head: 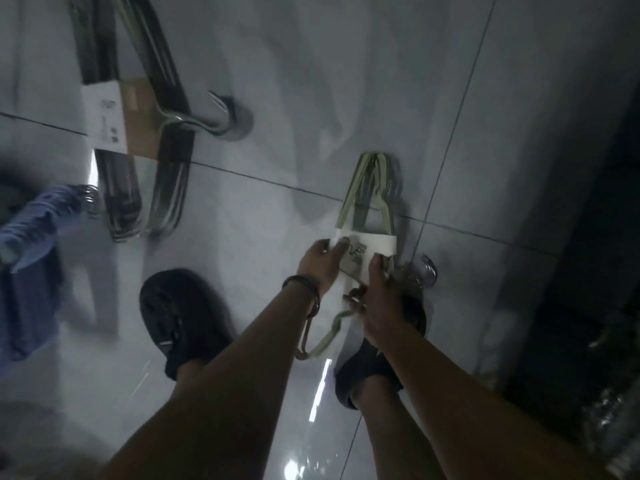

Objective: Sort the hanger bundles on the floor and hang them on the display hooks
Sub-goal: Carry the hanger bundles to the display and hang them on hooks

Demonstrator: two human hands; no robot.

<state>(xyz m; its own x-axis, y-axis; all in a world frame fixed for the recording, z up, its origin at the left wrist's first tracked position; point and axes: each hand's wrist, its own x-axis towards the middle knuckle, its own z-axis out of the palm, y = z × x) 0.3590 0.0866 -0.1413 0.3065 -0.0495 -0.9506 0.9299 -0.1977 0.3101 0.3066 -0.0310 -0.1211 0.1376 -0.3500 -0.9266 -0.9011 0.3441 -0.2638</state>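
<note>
The pale green hanger bundle (369, 188), wrapped in a white paper band (377, 242), is sitting low over the floor (277, 98). The left hand (322, 263) is pinching the band's edge, and the right hand (379, 303) is gripping the bundle beside its metal hooks (427, 270). A darker bundle (166, 174) is lying well apart.
</note>
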